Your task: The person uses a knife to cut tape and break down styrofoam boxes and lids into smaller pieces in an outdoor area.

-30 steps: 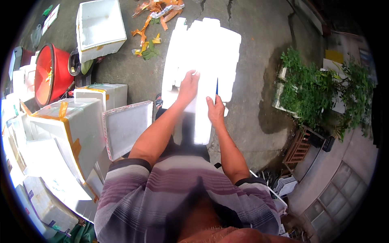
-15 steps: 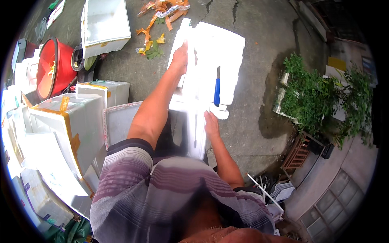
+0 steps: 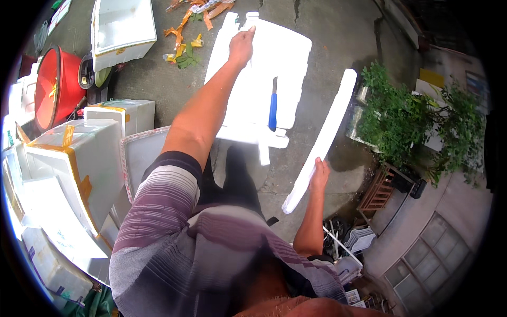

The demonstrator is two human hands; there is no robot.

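My right hand (image 3: 319,174) grips a long white foam strip (image 3: 322,134) near its lower half, holding it tilted over the concrete to the right. My left hand (image 3: 241,48) is closed at the far end of a pile of flat white foam pieces (image 3: 288,50), its fingers curled at a foam piece (image 3: 252,17); glare blurs the outlines there. A blue-handled knife (image 3: 273,112) lies on the pile, its blade pointing away from me. At the pile's near edge, a narrow foam end (image 3: 264,150) sticks out toward me.
Several white foam boxes (image 3: 79,142) with orange tape stand at left, beside a red tub (image 3: 60,87). An open foam box (image 3: 124,37) sits farther back. Orange tape scraps (image 3: 185,26) and leaves litter the ground. Green plants (image 3: 393,113) and a brown wooden rack (image 3: 379,187) stand right.
My right hand has lifted the long foam strip off the pile and swung it to the right. My left hand has moved to the pile's far end. The knife still lies on the foam.
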